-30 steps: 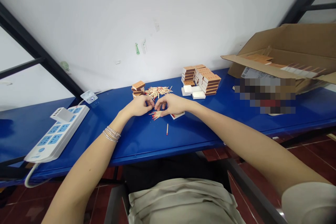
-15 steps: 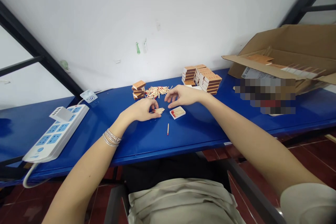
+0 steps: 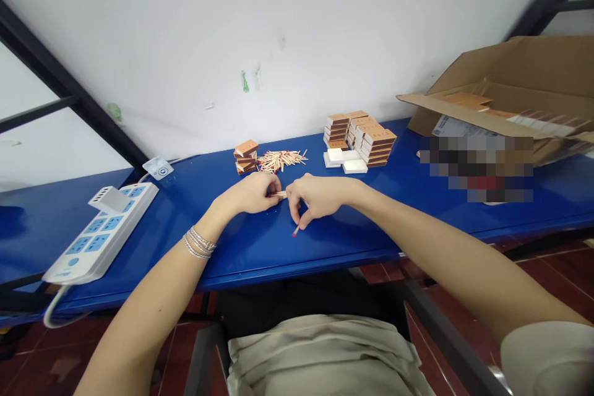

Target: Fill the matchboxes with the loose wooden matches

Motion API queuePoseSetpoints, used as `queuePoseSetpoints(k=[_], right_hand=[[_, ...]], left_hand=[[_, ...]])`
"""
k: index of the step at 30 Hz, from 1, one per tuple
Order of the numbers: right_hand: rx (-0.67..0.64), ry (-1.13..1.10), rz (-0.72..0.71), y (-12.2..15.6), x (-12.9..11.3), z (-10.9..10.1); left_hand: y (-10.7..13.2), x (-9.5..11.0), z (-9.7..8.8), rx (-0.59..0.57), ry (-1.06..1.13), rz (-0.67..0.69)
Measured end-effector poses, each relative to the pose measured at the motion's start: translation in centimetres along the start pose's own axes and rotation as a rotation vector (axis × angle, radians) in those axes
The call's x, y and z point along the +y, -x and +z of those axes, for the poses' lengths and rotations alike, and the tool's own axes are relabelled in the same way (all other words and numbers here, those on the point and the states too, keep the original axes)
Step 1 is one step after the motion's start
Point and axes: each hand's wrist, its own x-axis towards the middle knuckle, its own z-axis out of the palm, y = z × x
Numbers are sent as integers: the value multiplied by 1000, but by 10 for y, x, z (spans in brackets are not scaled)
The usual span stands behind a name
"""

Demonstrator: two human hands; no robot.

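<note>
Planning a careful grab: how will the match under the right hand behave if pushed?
The thin wooden match is probably very light and might snap if bent. On the glossy blue tabletop it would likely slide or roll easily.

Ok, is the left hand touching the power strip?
No, the left hand is at a few matches on the blue table, apart from the power strip.

A white wall (image 3: 278,25) is rising behind a blue table (image 3: 334,247). Black beams (image 3: 60,77) are framing it, and red tiles (image 3: 557,278) are covering the floor.
</note>
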Motion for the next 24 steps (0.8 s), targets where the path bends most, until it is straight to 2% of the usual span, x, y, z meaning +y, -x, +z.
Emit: queuePoseSetpoints(k=[3,5,8,10,13,16,20,24], right_hand=[[16,-6,-19,2,3,-4],[85,-32,-12,9,12,-14],[210,-4,84,22,31,-28],[192,12,177,28,41,-33],[105,5,226,28,48,-34],[58,9,247,26,46,-33],[70,-8,275,27,42,-33],[20,-17,302,21,42,-26]], left_hand=[[0,2,1,15,-37,4],[-1,4,2,19,-67,7],[-1,7,2,19,-90,-17],[0,9,2,22,-99,-32],[1,9,3,29,-111,-34],[1,8,4,34,-113,-34],[1,6,4,40,-110,-31],[0,4,4,29,-98,-27]])
